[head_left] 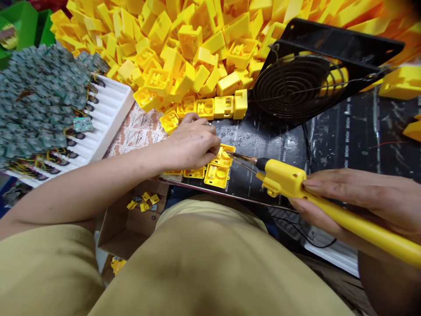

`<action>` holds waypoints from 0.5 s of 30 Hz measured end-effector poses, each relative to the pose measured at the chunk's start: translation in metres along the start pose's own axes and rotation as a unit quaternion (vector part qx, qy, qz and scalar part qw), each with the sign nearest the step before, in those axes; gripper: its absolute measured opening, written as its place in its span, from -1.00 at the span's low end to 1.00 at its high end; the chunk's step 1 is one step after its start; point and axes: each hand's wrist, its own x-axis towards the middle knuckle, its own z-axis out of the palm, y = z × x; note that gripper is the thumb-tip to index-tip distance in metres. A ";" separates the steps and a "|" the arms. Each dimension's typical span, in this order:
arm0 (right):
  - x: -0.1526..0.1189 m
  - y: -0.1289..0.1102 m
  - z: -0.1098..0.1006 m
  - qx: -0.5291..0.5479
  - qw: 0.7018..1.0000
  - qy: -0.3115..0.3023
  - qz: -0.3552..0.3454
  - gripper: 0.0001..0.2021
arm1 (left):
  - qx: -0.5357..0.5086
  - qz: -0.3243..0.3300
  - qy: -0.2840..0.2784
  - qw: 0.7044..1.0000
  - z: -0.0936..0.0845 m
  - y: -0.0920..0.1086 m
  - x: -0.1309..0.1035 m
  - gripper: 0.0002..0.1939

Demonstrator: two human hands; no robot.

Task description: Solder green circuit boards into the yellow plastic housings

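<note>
My right hand (365,197) grips a yellow soldering iron (286,177) by its long handle. The iron's metal tip points left and reaches an open yellow plastic case (226,154), where it seems to touch the inside. Over the same case, my left hand (194,142) bends down with its fingers curled together, a ring on one of them. Its fingertips are partly hidden, so what they pinch cannot be made out. Another open case (217,175) with a round grille lies just below, and more cases are partly covered by my left hand and wrist.
A big heap of yellow cases (190,39) fills the back. A black fan with a wire guard (289,92) stands right of centre. Left are many wired circuit boards (42,96) on a white foam tray (115,94). Below the bench edge sits a cardboard box (115,228).
</note>
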 end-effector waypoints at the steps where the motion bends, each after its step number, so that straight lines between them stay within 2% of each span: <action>1: -0.001 -0.001 0.000 0.002 1.000 -0.001 0.006 -0.85 | 0.001 -0.001 -0.008 1.000 -0.001 0.001 0.001 -0.81; 4: -0.002 -0.004 0.001 -0.016 0.999 -0.014 0.030 -0.91 | 0.005 -0.003 -0.026 1.000 -0.006 0.002 0.001 -0.78; 8: 0.002 -0.006 0.005 -0.055 0.997 -0.058 0.015 -0.75 | 0.013 -0.018 -0.040 0.999 -0.007 0.004 0.003 -0.80; 10: 0.007 -0.007 0.007 -0.058 0.996 -0.066 -0.002 -0.74 | 0.019 -0.022 -0.038 0.999 -0.006 0.005 0.004 -0.82; 15: 0.017 -0.005 0.009 -0.039 0.997 -0.060 -0.035 -0.83 | 0.033 -0.031 -0.053 0.998 -0.009 0.009 0.009 -0.84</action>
